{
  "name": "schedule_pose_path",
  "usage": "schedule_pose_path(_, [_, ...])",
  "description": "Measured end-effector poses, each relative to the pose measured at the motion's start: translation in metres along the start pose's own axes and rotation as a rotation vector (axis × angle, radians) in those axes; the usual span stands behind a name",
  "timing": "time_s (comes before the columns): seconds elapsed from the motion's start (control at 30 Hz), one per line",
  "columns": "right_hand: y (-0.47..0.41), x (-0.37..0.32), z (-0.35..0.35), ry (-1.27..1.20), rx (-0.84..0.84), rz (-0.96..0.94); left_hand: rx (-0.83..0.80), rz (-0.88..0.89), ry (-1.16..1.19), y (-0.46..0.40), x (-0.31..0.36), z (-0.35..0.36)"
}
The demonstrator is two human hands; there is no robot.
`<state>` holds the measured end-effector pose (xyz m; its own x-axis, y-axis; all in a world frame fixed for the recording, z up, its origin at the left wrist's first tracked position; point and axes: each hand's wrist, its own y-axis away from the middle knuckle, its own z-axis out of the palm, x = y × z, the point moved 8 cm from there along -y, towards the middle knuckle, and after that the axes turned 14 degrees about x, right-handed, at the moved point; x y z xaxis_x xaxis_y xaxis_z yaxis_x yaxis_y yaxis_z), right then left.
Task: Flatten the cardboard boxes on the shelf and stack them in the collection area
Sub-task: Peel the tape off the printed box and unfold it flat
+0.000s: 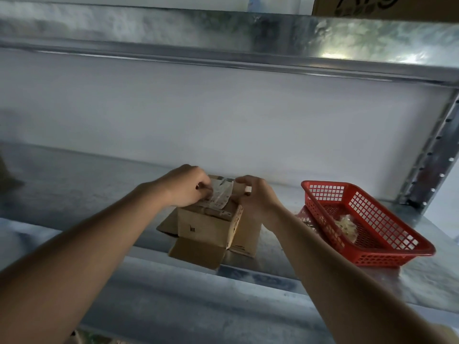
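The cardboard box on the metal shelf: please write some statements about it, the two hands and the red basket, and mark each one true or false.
1. The cardboard box stands on the metal shelf with flaps spread out flat at its base. True.
2. Both hands are on top of the box. True: the left hand and the right hand work at its top, where a white label sits.
3. The red basket lies to the left of the box. False: it lies to the right.
4. The box is already flattened. False: its walls still stand.
5. The basket is blue and solid-walled. False: it is red with mesh walls.
6. The right hand holds the basket. False: it is at the box, apart from the basket.
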<state>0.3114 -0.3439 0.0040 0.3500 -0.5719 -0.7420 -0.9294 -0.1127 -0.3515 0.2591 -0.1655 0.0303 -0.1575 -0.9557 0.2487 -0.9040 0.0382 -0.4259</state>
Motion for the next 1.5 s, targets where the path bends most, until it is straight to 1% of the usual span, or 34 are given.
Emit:
schedule_pose_path(0.03, [-0.001,0.001,0.001,-0.042,0.000,0.023,0.004,0.012,-0.021,0.001,-0.001,-0.002])
schedule_pose_path(0.1, [-0.001,0.001,0.002,-0.027,0.017,0.022,0.016,0.031,-0.022,0.003,-0.004,-0.003])
schedule_pose_path(0.2, [0.002,-0.010,0.002,0.055,0.055,-0.073,-0.070,0.077,0.034,0.007,-0.006,0.008])
schedule_pose_path(0.27, [0.008,-0.019,0.006,0.083,0.021,-0.139,-0.147,0.057,0.124,0.012,-0.009,0.022])
schedule_pose_path(0.33, [0.012,-0.021,0.013,0.114,-0.045,-0.168,-0.146,0.000,0.221,0.015,-0.013,0.029])
schedule_pose_path(0.37, [0.012,-0.020,0.014,0.092,-0.063,-0.161,-0.128,-0.007,0.225,0.014,-0.015,0.030])
schedule_pose_path(0.47, [0.010,-0.013,0.017,-0.061,-0.094,-0.096,-0.091,-0.046,0.071,0.010,-0.022,0.029])
schedule_pose_path(0.57, [0.003,-0.012,0.017,-0.123,-0.106,-0.086,-0.125,-0.034,-0.154,0.014,-0.017,0.025])
schedule_pose_path(0.63, [-0.003,-0.011,0.011,-0.070,-0.054,-0.089,-0.110,-0.006,-0.295,0.017,-0.009,0.018])
schedule_pose_path(0.7, [-0.006,-0.011,0.003,0.039,0.019,-0.119,-0.072,0.008,-0.395,0.019,-0.003,0.010])
schedule_pose_path(0.77, [-0.002,-0.017,-0.002,0.157,0.061,-0.201,-0.042,0.011,-0.445,0.021,0.002,0.007])
schedule_pose_path(0.83, [0.004,-0.026,-0.005,0.252,0.090,-0.299,-0.051,-0.008,-0.461,0.021,0.003,0.008])
schedule_pose_path(0.87, [0.008,-0.029,-0.006,0.273,0.085,-0.327,-0.063,-0.023,-0.461,0.021,0.002,0.010])
schedule_pose_path(0.93, [0.015,-0.030,-0.008,0.281,0.023,-0.332,-0.073,-0.054,-0.441,0.020,0.000,0.014])
schedule_pose_path(1.03, [0.024,-0.031,-0.010,0.283,-0.064,-0.315,-0.074,-0.069,-0.336,0.018,0.003,0.024])
schedule_pose_path(1.1, [0.026,-0.036,-0.013,0.317,-0.072,-0.326,-0.095,-0.049,-0.250,0.017,0.008,0.031])
schedule_pose_path(1.2, [0.027,-0.046,-0.012,0.424,-0.076,-0.359,-0.097,-0.073,-0.166,0.015,0.011,0.033])
schedule_pose_path(1.3, [0.029,-0.059,-0.007,0.542,-0.044,-0.420,-0.110,-0.101,-0.215,0.015,0.010,0.034])
schedule_pose_path(1.37, [0.028,-0.063,-0.007,0.589,-0.025,-0.423,-0.119,-0.115,-0.250,0.016,0.011,0.035])
schedule_pose_path(1.43, [0.024,-0.064,-0.008,0.605,-0.045,-0.408,-0.117,-0.109,-0.280,0.016,0.013,0.036])
schedule_pose_path(1.5, [0.024,-0.068,-0.009,0.628,-0.062,-0.434,-0.113,-0.110,-0.291,0.016,0.013,0.037])
